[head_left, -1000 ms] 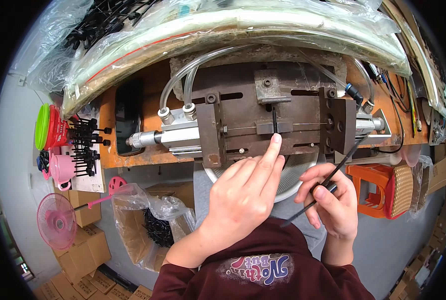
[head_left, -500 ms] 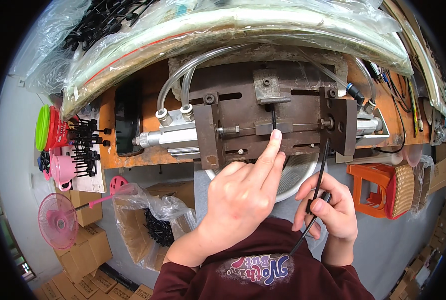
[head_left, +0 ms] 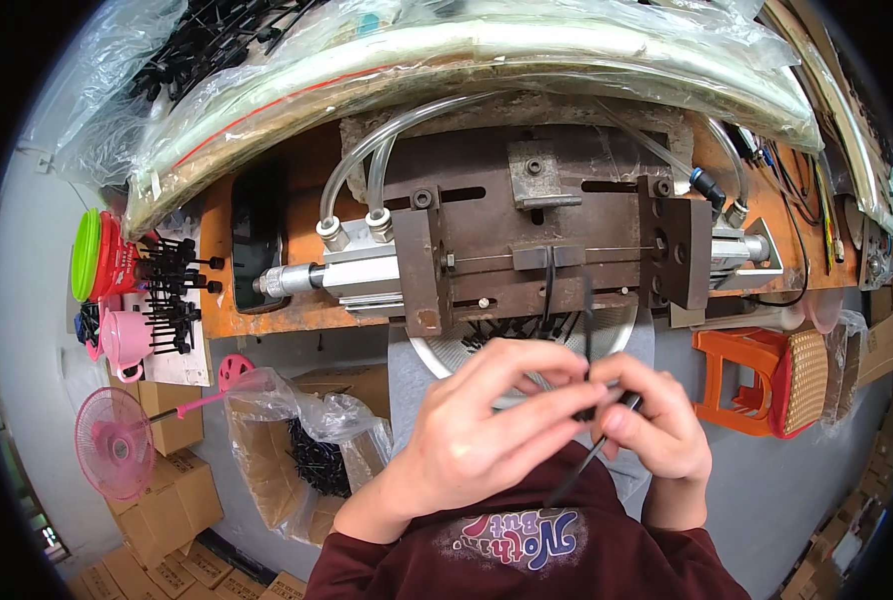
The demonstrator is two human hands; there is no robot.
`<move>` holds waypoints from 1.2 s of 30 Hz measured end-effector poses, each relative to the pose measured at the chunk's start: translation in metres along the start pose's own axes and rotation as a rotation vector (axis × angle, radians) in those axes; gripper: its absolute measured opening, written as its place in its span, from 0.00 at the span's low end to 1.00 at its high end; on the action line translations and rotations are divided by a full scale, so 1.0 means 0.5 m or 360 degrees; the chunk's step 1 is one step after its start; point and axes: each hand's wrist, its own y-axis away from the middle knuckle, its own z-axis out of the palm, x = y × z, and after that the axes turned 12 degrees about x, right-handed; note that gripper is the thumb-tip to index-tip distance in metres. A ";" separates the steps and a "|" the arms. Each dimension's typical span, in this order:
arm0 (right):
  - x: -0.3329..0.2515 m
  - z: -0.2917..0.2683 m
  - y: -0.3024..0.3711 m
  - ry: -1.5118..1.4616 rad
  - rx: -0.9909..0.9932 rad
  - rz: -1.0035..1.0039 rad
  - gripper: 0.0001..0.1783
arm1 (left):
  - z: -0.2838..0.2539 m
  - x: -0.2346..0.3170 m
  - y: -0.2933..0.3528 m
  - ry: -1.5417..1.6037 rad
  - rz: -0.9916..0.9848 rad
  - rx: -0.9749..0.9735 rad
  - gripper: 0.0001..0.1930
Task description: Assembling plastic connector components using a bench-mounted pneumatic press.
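My left hand is closed in front of the clamping fixture, its thumb and fingertips meeting my right hand's at a thin black plastic strip. That strip stands upright and blurred above the fingertips. My right hand is closed on a second black strip that slants down toward my shirt. The fingers partly hide both strips, including the small dark piece between them. Another black strip hangs from the small grey block at the fixture's middle, touched by neither hand.
Below the fixture a white basket holds several black parts. Air cylinders with clear hoses flank the fixture. To the left are a phone, a pink fan and a plastic-lined carton; an orange stool stands right.
My left hand has left the strip at the fixture's block and come down to my right hand. The left cylinder's rod has drawn back to the left, and the basket's contents now show.
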 end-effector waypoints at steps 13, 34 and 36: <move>0.016 -0.009 0.024 -0.0522 0.0700 -0.0565 0.16 | 0.020 -0.024 -0.022 -0.1024 0.0453 -0.0068 0.13; 0.011 0.023 -0.004 0.1078 0.0752 -0.1453 0.18 | 0.022 -0.025 -0.026 -0.1036 0.0386 -0.0052 0.14; 0.014 0.029 -0.013 0.1130 0.0747 -0.1531 0.17 | 0.019 -0.029 -0.025 -0.0985 0.0382 -0.0038 0.13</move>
